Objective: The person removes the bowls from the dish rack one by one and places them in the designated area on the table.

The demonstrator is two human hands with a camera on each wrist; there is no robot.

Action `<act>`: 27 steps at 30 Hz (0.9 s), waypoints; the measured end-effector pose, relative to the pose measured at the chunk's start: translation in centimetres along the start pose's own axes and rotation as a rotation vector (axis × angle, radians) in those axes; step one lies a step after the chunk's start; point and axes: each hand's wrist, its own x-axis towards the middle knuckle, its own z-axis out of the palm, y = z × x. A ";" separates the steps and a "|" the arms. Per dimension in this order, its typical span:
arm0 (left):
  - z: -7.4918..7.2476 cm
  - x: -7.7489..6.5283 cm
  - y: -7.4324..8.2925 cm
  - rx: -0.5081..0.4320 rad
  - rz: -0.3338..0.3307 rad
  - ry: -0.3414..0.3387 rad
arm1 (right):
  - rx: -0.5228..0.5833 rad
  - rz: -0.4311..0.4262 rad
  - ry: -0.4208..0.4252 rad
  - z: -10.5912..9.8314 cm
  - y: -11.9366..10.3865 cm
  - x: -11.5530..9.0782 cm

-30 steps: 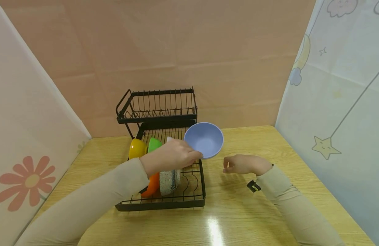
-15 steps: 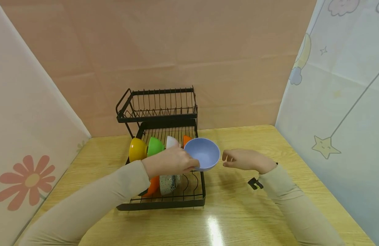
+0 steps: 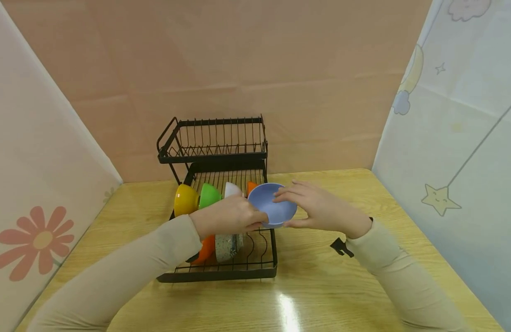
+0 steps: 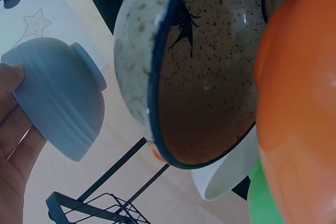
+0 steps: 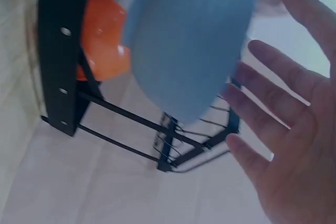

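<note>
A periwinkle-blue bowl [image 3: 265, 200] is held up over the right side of the black dish rack [image 3: 218, 276], its inside facing me. The left hand [image 3: 226, 216] pinches its near rim; in the left wrist view, thumb and fingers grip the edge of the blue bowl [image 4: 63, 93]. From the right comes the right hand [image 3: 323, 207], its fingers spread and overlapping the bowl's right rim. In the right wrist view, the extended fingers of the right hand [image 5: 294, 114] reach right to the edge of the blue bowl [image 5: 189, 40].
Standing on edge in the rack's back row are yellow [image 3: 185, 200], green [image 3: 208, 195], white [image 3: 232, 189] and orange [image 3: 252, 186] bowls. A front orange bowl [image 3: 204, 251] and a speckled bowl [image 3: 226, 248] sit nearer. An upper tier [image 3: 214, 159] rises behind.
The left hand has lowered the blue bowl slightly over the rack. Moving left, the right hand has spread its fingers and come up to the bowl's right rim.
</note>
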 end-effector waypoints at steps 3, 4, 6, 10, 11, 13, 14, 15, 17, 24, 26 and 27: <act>-0.1 0.0 0.0 0.014 -0.003 -0.003 | -0.025 -0.083 0.014 1.1 0.0 0.1; -0.1 -0.1 0.0 0.022 -0.003 -0.003 | -0.028 -0.106 0.018 1.5 0.0 0.1; -0.1 -0.1 0.1 0.037 -0.001 -0.003 | -0.040 -0.138 0.023 2.0 0.1 0.2; 0.0 -0.2 0.1 0.048 0.007 0.008 | -0.075 -0.171 0.032 2.9 0.2 0.2; 0.0 -0.2 0.1 0.049 0.009 0.013 | -0.092 -0.174 0.032 3.1 0.2 0.1; 0.1 -0.2 0.1 0.047 0.013 0.021 | -0.128 -0.181 0.033 3.4 0.2 0.1; 0.1 -0.2 0.1 0.046 0.014 0.022 | -0.148 -0.184 0.030 3.5 0.2 0.1; 0.2 -0.2 0.1 0.047 0.016 0.025 | -0.163 -0.184 0.024 3.6 0.2 0.1; 0.3 -0.2 0.1 0.045 0.015 0.025 | -0.194 -0.192 0.022 3.9 0.2 0.1; 0.5 -0.3 0.1 0.039 0.021 0.038 | -0.242 -0.229 0.061 4.9 0.6 0.1; 0.5 -0.4 0.1 0.041 0.021 0.043 | -0.242 -0.237 0.073 5.1 0.8 0.1; 0.5 -0.4 0.2 0.041 0.022 0.045 | -0.242 -0.241 0.079 5.2 0.8 0.1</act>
